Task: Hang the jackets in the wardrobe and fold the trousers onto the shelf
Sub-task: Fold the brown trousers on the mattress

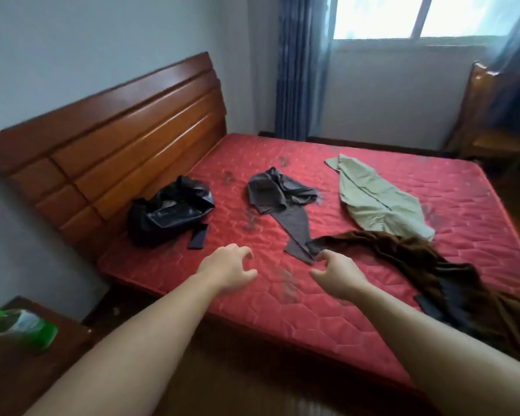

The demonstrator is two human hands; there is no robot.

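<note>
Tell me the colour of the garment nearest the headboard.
The garment is glossy black; head view.

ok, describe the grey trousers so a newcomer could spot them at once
On the red mattress, four garments lie spread out. The grey trousers are the middle one, between the black jacket by the headboard and the pale green garment nearer the window. They alone are grey, with one narrow leg running toward the near edge, its end at the brown garment's tip.
</note>
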